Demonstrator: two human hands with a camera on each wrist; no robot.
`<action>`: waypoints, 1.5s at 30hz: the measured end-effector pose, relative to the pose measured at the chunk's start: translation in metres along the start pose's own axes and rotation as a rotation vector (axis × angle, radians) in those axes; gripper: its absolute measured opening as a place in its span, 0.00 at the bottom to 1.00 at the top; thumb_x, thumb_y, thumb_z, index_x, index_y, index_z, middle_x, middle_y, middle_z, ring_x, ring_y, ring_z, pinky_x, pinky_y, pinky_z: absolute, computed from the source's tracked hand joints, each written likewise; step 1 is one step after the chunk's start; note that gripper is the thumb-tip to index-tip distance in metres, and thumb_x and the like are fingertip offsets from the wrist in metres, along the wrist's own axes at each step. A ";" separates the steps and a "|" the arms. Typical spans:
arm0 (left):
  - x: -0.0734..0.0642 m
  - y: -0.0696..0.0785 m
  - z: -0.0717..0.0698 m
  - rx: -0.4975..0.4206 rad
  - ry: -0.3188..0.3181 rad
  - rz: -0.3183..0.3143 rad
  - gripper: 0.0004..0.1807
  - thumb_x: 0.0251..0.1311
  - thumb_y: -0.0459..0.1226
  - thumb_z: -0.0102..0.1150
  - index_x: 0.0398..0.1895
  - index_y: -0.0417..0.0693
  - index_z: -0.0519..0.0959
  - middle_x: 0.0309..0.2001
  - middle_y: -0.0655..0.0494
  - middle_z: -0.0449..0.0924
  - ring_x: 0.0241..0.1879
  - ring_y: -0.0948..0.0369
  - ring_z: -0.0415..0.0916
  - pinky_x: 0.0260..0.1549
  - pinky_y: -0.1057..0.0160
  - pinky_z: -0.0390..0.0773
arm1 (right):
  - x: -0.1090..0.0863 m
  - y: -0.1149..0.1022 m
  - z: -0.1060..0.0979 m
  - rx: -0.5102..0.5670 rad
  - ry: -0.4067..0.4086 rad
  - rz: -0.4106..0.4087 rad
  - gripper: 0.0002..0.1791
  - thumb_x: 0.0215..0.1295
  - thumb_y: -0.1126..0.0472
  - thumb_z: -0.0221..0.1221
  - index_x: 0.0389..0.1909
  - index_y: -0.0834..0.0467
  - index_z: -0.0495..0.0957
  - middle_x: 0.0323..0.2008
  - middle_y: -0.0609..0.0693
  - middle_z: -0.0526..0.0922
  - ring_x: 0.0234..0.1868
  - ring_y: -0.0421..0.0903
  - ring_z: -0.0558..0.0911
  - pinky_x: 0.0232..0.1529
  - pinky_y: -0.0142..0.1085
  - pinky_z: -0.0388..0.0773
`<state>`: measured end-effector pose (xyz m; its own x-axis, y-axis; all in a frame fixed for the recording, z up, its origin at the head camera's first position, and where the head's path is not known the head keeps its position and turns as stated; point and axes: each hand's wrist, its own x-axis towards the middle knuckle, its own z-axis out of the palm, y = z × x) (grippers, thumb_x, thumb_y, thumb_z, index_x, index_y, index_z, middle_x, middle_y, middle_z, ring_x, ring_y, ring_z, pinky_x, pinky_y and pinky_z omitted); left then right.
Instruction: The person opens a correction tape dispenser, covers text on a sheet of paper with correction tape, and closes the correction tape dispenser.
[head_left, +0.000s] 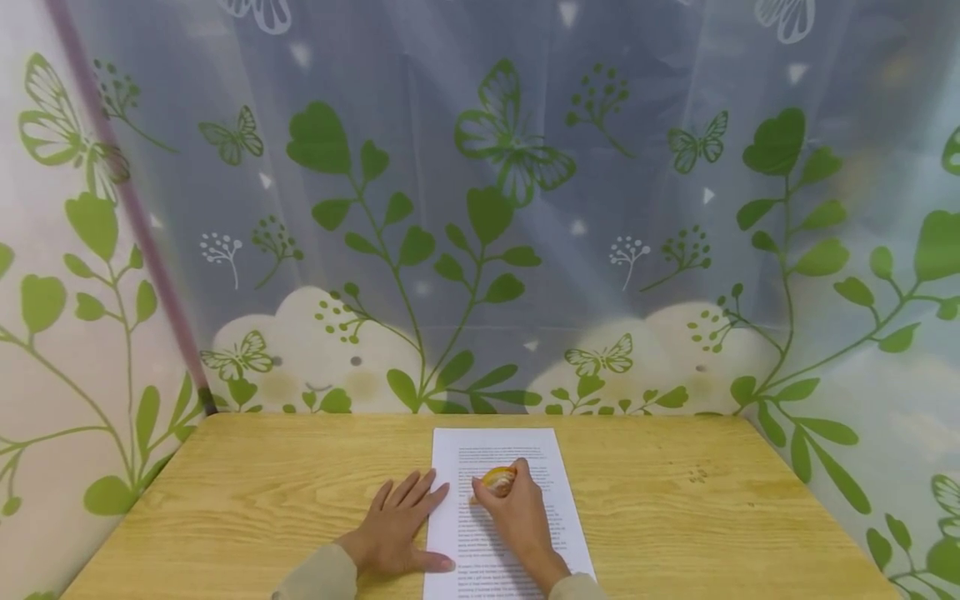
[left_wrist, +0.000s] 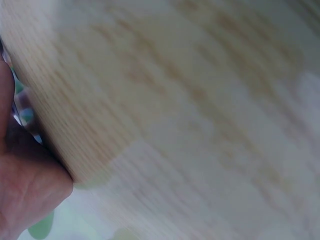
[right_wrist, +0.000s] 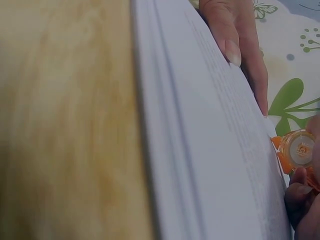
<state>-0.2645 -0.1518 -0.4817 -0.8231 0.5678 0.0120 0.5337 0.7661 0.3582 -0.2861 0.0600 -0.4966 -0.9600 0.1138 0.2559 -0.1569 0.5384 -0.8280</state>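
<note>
A sheet of printed paper [head_left: 491, 442] lies lengthwise on the wooden table in the head view; the right wrist view shows layered edges, like several sheets. My right hand [head_left: 517, 512] pinches an orange and clear correction tape [head_left: 498, 478] between thumb and fingers over the upper text lines. In the right wrist view the correction tape [right_wrist: 301, 149] shows a round reel inside its clear case. My left hand [head_left: 401, 525] lies flat with fingers spread across the paper's left edge, its thumb on the sheet. Only part of that left hand [left_wrist: 32, 192] appears in the left wrist view.
The light wooden table [head_left: 262, 500] extends to both sides of the paper. Behind it hangs a curtain [head_left: 450, 250] printed with green leaves, butterflies and clouds, and its patterned sides flank the table.
</note>
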 end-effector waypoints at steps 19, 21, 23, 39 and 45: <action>0.002 -0.007 0.004 0.015 -0.007 -0.016 0.54 0.50 0.71 0.51 0.74 0.48 0.55 0.75 0.45 0.44 0.72 0.43 0.40 0.63 0.35 0.39 | 0.001 0.004 -0.004 0.024 -0.024 -0.013 0.25 0.54 0.49 0.69 0.37 0.60 0.65 0.26 0.48 0.77 0.23 0.40 0.76 0.25 0.33 0.74; 0.004 -0.011 0.008 0.009 0.005 -0.008 0.54 0.50 0.71 0.51 0.74 0.49 0.55 0.75 0.45 0.44 0.72 0.43 0.40 0.63 0.34 0.38 | 0.003 0.004 -0.004 0.038 -0.023 0.010 0.26 0.55 0.48 0.68 0.37 0.61 0.65 0.25 0.49 0.77 0.21 0.40 0.76 0.22 0.32 0.75; 0.005 -0.014 0.012 0.010 0.023 -0.001 0.55 0.49 0.72 0.50 0.74 0.49 0.55 0.75 0.45 0.44 0.72 0.43 0.40 0.63 0.34 0.37 | 0.004 0.005 -0.004 0.082 -0.017 0.054 0.26 0.55 0.48 0.68 0.37 0.61 0.65 0.24 0.50 0.78 0.17 0.41 0.76 0.18 0.33 0.75; 0.005 -0.013 0.014 0.017 0.036 0.016 0.56 0.48 0.73 0.49 0.74 0.49 0.55 0.74 0.44 0.45 0.72 0.43 0.40 0.63 0.35 0.38 | -0.002 -0.011 0.009 0.119 -0.051 0.106 0.29 0.52 0.47 0.70 0.41 0.62 0.66 0.25 0.51 0.78 0.19 0.43 0.77 0.20 0.34 0.76; 0.002 -0.004 0.003 0.052 0.014 -0.001 0.54 0.50 0.71 0.52 0.74 0.48 0.56 0.74 0.44 0.46 0.71 0.43 0.42 0.63 0.35 0.42 | -0.004 -0.014 0.014 -0.029 -0.019 0.093 0.29 0.50 0.42 0.69 0.39 0.58 0.67 0.26 0.48 0.78 0.24 0.43 0.77 0.24 0.39 0.73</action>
<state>-0.2676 -0.1530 -0.4863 -0.8262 0.5629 0.0245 0.5418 0.7817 0.3090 -0.2834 0.0399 -0.4932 -0.9743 0.1485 0.1691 -0.0607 0.5500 -0.8329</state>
